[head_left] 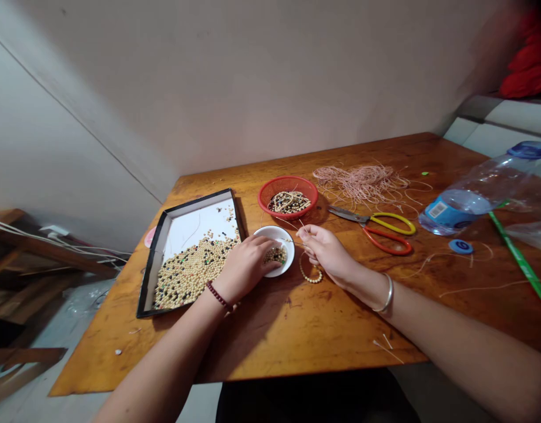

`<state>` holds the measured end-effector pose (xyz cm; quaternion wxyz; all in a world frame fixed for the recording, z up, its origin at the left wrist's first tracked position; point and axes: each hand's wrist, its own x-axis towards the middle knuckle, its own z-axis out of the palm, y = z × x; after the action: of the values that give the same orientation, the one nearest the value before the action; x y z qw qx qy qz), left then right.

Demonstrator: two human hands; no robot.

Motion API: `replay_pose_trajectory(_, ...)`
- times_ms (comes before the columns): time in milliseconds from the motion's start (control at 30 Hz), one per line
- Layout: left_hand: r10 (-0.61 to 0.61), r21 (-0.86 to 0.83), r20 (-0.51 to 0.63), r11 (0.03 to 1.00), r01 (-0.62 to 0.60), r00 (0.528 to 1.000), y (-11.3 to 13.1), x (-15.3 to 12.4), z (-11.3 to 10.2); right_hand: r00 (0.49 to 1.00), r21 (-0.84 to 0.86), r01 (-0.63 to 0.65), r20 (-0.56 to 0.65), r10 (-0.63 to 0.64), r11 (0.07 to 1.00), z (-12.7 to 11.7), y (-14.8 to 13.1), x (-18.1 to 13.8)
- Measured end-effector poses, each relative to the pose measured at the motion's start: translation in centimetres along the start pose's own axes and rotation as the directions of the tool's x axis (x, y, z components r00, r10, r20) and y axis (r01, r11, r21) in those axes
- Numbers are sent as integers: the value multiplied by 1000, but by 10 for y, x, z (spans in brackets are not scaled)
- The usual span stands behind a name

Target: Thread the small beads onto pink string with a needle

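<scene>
My left hand (247,258) hangs over a white bowl (289,251) of small mixed beads (276,255). Its fingertips and thumb reach down inside the rim, with a gap between them; any bead at the fingertips is too small to make out. Just right of the bowl, my right hand (325,251) is closed in a pinch on a thin cord (292,225), which stretches left toward the bowl. Below the pinch hangs a curved string of pale beads (313,280), its lower end at the tabletop.
A black-edged tray (145,288) of loose beads lies left. Behind the bowl stands a red basket (262,197) holding beaded strings. Tangled pink cord (362,183), scissors (362,220), a plastic bottle (459,208), a blue cap (461,246) and a green stick (519,258) occupy the right side.
</scene>
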<state>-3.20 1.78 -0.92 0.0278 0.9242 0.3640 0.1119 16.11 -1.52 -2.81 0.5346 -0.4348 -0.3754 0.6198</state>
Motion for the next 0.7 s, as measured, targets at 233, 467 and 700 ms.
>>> replay_pose_trajectory(233, 33, 16, 35, 999, -34, 999, 2, 0, 0, 999, -49, 49, 23, -48, 998, -1, 3, 1)
replay_pose_trajectory(467, 35, 49, 76, 998, -38, 997, 2, 0, 2, 997, -83, 69, 31, -67, 994, -2, 5, 1)
replay_pose_trajectory(700, 25, 72, 82, 997, -31, 996, 6, 0, -2, 996, -110, 89, 19, -87, 990, -3, 8, 3)
